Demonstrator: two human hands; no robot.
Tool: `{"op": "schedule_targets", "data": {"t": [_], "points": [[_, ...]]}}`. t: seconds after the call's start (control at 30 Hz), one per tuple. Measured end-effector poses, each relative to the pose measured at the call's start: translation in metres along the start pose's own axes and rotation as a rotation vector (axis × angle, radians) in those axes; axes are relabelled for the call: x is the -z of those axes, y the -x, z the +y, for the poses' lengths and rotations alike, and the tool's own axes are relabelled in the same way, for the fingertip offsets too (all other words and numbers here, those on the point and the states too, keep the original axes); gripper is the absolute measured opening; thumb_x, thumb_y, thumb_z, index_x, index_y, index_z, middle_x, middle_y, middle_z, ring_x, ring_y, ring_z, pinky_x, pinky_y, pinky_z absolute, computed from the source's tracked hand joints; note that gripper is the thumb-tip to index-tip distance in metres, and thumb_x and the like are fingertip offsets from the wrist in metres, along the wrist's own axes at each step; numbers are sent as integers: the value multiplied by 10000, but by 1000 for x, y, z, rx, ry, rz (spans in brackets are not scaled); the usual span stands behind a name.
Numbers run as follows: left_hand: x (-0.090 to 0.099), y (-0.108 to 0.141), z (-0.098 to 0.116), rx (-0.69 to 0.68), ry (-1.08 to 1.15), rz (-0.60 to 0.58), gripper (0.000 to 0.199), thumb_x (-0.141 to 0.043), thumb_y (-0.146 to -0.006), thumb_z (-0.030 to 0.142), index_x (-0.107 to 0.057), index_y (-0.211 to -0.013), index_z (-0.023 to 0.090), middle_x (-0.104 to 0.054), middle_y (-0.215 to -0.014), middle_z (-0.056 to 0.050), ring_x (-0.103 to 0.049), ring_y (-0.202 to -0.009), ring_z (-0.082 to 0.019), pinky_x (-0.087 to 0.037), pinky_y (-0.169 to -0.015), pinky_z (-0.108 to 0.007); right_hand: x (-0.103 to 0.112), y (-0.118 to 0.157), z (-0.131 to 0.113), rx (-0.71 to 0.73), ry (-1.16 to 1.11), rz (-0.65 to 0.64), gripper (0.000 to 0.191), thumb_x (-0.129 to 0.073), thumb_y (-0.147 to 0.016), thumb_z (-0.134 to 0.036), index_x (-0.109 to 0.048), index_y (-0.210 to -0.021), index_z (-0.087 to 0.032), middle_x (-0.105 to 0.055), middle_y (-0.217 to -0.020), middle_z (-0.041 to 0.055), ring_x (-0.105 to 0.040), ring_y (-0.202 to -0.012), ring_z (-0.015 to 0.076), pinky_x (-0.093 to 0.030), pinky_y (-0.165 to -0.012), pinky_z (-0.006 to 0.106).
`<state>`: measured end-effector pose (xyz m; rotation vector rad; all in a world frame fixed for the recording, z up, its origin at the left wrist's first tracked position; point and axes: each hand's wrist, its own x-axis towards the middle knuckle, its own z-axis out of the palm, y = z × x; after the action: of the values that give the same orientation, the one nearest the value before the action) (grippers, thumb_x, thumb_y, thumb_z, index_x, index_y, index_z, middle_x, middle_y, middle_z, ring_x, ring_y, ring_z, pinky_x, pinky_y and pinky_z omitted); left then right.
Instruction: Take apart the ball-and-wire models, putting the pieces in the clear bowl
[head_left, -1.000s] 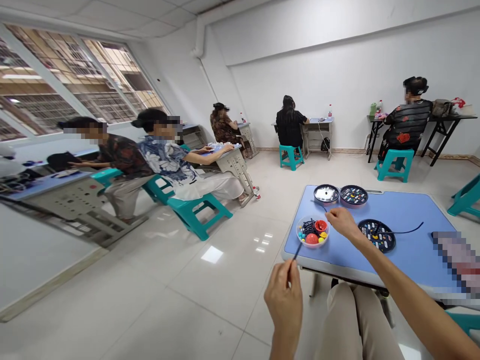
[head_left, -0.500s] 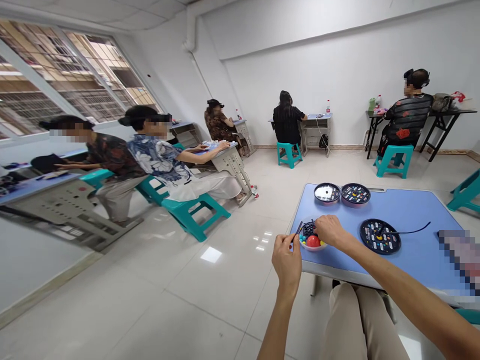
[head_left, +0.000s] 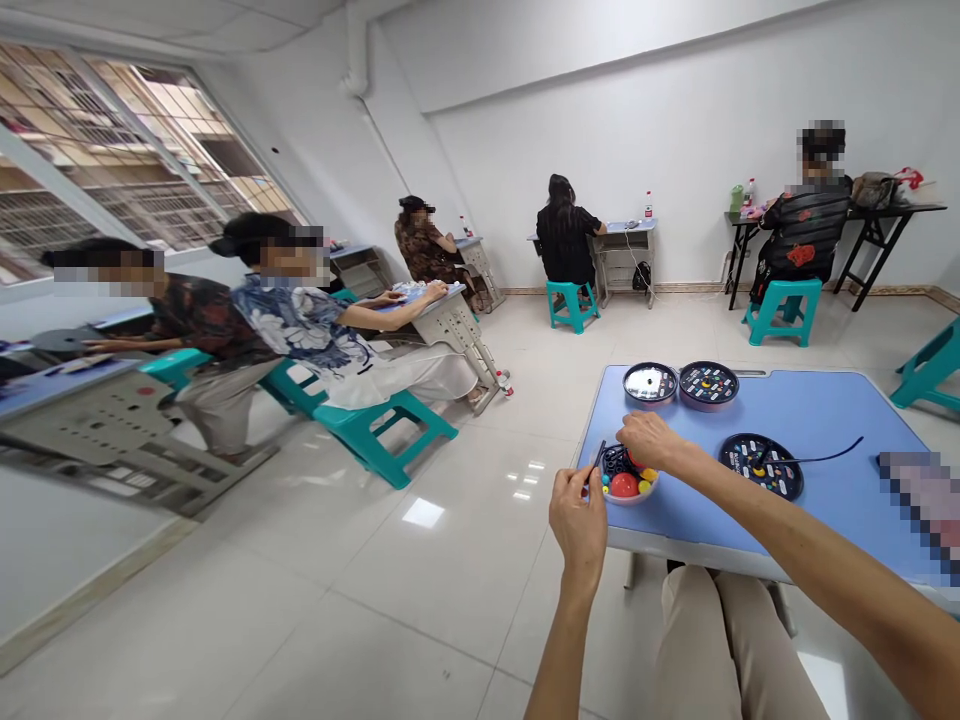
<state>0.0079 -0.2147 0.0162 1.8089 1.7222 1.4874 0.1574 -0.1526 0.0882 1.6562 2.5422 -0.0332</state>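
Observation:
My left hand (head_left: 579,512) is closed on a thin black rod (head_left: 599,456), pinched at the near left edge of the table. Beside it stands a clear bowl (head_left: 627,500) with a large red ball (head_left: 624,485), yellow balls (head_left: 646,486), small teal beads and dark ring-like pieces (head_left: 616,460). Over the bowl's far side, my right hand (head_left: 651,438) has its fingers bent downward and together; what they grip is hidden. To the right lies a black disc (head_left: 780,485) printed with planets and labels, a thin black arm (head_left: 825,459) reaching out from its centre.
Two round dark-rimmed containers (head_left: 709,385) sit at the back of the blue table (head_left: 847,410). A blurred-out flat object (head_left: 919,510) lies at its right edge. Other people sit at desks on green stools (head_left: 386,430) to the left and along the far wall.
My right hand has moved slightly left and up over the bowl. More of the bowl's balls show now. My left hand still pinches the rod, and the view has shifted a little.

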Motion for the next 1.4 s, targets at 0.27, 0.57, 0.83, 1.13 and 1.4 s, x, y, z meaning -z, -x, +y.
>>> {"op": "schedule_targets", "data": {"t": [0.27,0.57,0.83,1.13,1.4], "points": [[1,-2,7,-43,-178,-76,197,-544,-915,271,-731,-948,215,-627,-867,-33,-601,-779,-165,-482,-691,-292,4,14,20,-85,-136,142,294,-429,-965,-190,-708,-1046,-148,-697,-1015,128,-633,-933,207,-383,-687,255],[1,-24,11,-319,-354,-380,283,-563,-809,50,-743,-900,249,-656,-935,-47,-563,-874,-207,-499,-751,-317,2,120,47,-258,-504,469,262,-464,-939,-243,-719,-902,-196,-682,-834,47,-582,-729,154,-363,-654,248],[-34,25,75,-266,89,-367,205,-510,-928,238,-715,-920,228,-652,-899,-35,-614,-805,-158,-518,-717,-286,-35,173,110,-727,-630,639,259,-479,-850,-274,-722,-908,-206,-729,-864,44,-635,-748,186,-439,-709,286],[-140,68,131,-284,-27,-554,235,-490,-900,133,-652,-1067,167,-632,-1041,-105,-520,-1016,-253,-474,-893,-417,-63,171,121,-625,-468,325,350,-467,-826,-120,-673,-1100,-197,-686,-949,41,-616,-856,161,-386,-728,247],[-156,57,138,-249,-122,-601,131,-529,-857,90,-628,-865,176,-636,-953,-80,-508,-976,-239,-433,-850,-375,-68,170,125,-498,-158,258,227,-487,-870,-76,-688,-872,-182,-640,-961,76,-560,-930,197,-344,-679,275]]}}
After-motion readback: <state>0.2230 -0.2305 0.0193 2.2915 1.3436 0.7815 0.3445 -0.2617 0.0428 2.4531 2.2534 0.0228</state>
